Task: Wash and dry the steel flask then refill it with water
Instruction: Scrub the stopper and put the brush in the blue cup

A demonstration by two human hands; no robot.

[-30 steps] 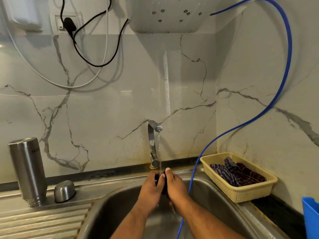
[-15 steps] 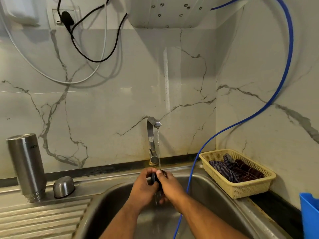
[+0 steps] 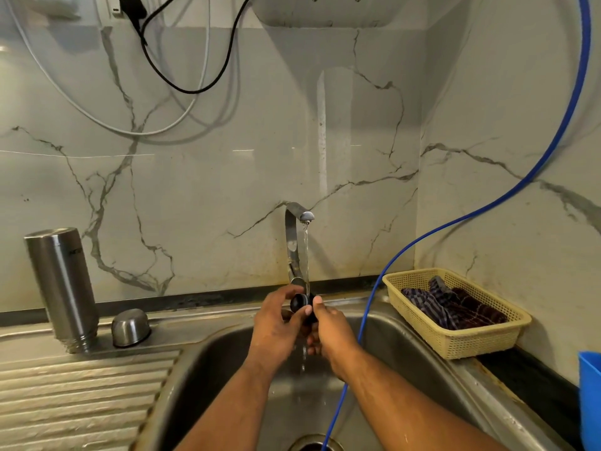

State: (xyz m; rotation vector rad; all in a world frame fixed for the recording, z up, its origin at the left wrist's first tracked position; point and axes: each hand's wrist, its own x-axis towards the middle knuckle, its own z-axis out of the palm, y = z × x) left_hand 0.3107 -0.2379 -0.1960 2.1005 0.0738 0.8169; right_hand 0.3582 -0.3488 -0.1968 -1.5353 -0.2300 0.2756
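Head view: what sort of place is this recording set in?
Most likely a home kitchen's sink corner: a steel sink with a ribbed drainboard, a running tap against marble-look wall panels, a steel flask standing left of the basin, and a plastic basket of cloths.

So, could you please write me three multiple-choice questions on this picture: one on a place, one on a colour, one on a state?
1. Where does the steel flask stand?
A) in the yellow basket
B) on the drainboard, left of the sink
C) inside the sink

2. What colour is the thin hose that runs down into the sink?
A) blue
B) red
C) green

3. How is the tap?
A) running
B) turned off
C) broken off

Answers:
1 B, it stands on the ribbed board beside the steel cap.
2 A, it is plainly blue against the wall.
3 A, a stream falls on the black stopper that the left hand and right hand hold.
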